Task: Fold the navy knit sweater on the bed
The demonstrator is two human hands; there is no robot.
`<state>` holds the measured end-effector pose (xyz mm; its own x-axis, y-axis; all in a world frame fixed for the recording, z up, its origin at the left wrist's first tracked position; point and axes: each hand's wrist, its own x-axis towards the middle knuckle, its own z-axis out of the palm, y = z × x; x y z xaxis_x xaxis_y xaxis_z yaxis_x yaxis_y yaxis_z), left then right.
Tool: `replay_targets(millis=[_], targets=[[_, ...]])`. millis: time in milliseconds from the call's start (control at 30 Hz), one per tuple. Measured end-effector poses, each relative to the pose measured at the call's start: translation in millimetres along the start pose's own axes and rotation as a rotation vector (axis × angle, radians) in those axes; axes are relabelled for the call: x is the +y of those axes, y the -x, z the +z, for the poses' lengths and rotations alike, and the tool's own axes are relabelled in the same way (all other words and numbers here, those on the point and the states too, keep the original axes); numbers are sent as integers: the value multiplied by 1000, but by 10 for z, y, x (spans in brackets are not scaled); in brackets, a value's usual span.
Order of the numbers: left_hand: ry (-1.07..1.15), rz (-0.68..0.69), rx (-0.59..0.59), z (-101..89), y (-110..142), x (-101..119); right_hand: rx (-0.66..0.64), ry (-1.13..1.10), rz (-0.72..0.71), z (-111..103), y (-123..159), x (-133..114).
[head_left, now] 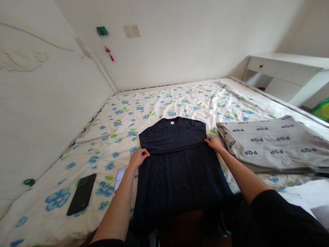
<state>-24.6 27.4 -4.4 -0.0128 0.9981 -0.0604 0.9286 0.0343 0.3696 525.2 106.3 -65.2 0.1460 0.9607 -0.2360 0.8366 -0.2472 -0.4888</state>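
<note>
A dark navy cable-knit sweater [177,175] lies spread on the bed, its neckline toward the wall and its lower end near my body. Both sleeves are folded across the chest, one over the other. My left hand [139,157] pinches the sweater at the left edge, by the lower border of the folded sleeves. On the opposite edge my right hand [215,143] pinches the end of the sleeve fold between thumb and fingers.
A floral sheet [120,137] covers the bed. Left of the sweater lie a black phone [82,193] and a lit screen [119,178], partly behind my forearm. Folded grey fabric printed "POP" [267,144] sits at right. A white desk [285,73] stands beyond.
</note>
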Motion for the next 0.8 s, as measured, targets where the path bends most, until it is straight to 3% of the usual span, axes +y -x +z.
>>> replay_targets(millis=[100,233,300,500,567,800], targets=[[-79,15,6,29,8,44,40,18,13,0,12,-63],[-215,-20,189,113,46,125,91,-8,61,-63,-26,-124],[-233,-33,226,156,45,127,106,-31,73,-91,-49,-108],[87,-55,53,125,-97,-12,28,-52,3,-36,-71,55],[151,-48,44,83,-134,-58,20,-94,-3,-12,-83,93],[-100,0,182,170,-19,48,33,-116,-49,-11,-76,65]])
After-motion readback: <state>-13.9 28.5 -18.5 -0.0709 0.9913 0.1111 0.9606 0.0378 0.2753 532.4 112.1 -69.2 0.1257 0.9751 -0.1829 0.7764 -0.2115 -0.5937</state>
